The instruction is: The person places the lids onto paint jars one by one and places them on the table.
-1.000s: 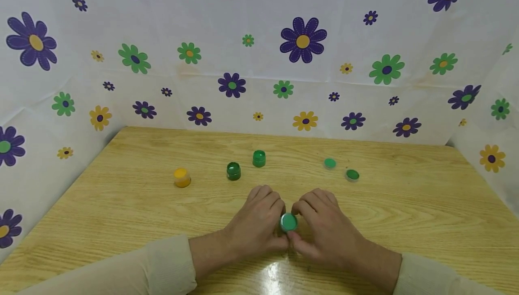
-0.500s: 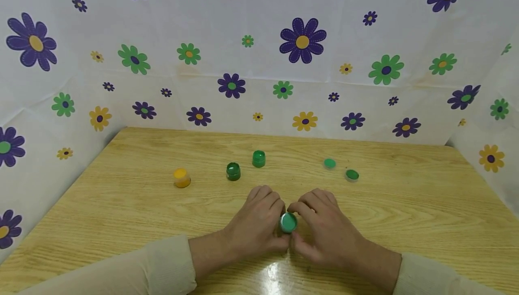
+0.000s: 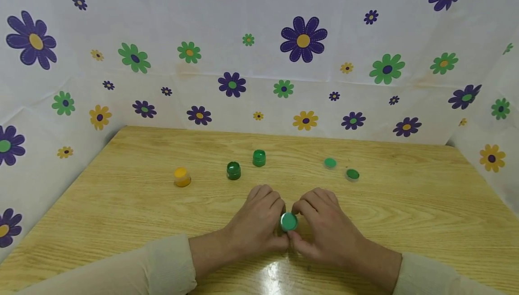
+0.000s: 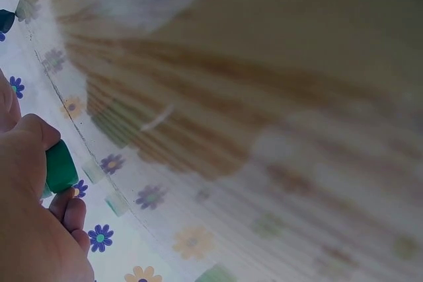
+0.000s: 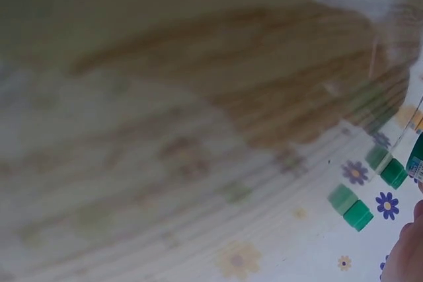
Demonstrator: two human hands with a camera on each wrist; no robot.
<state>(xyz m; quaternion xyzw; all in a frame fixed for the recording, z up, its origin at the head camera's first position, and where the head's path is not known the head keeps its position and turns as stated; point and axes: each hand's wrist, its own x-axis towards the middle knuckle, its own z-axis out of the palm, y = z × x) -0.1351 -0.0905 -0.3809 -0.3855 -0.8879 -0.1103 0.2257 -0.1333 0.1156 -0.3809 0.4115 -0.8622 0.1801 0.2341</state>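
A small green paint jar (image 3: 283, 229) with its lid on stands between the hands at the table's near middle. My left hand (image 3: 257, 223) grips the jar from the left, fingers curled round its side. In the left wrist view the jar's green body (image 4: 61, 166) shows between thumb and fingers. From the right, my right hand (image 3: 324, 227) pinches the lid (image 3: 289, 221), its index finger on the far side and its thumb on the near side. Only a strip of the labelled jar (image 5: 416, 162) appears at the edge of the right wrist view, beside part of that hand.
Behind the hands stand a dark green paint jar (image 3: 233, 171) and a brighter green one (image 3: 259, 158), both without lids. Farther left is a yellow paint jar (image 3: 182, 177). Two loose green lids (image 3: 352, 175) lie back right on the wooden table (image 3: 405, 196). A flowered cloth (image 3: 259, 61) hangs behind.
The right index finger and thumb shifted around the lid half a second ago and are back near their earlier place. The left hand and the jar have stayed put.
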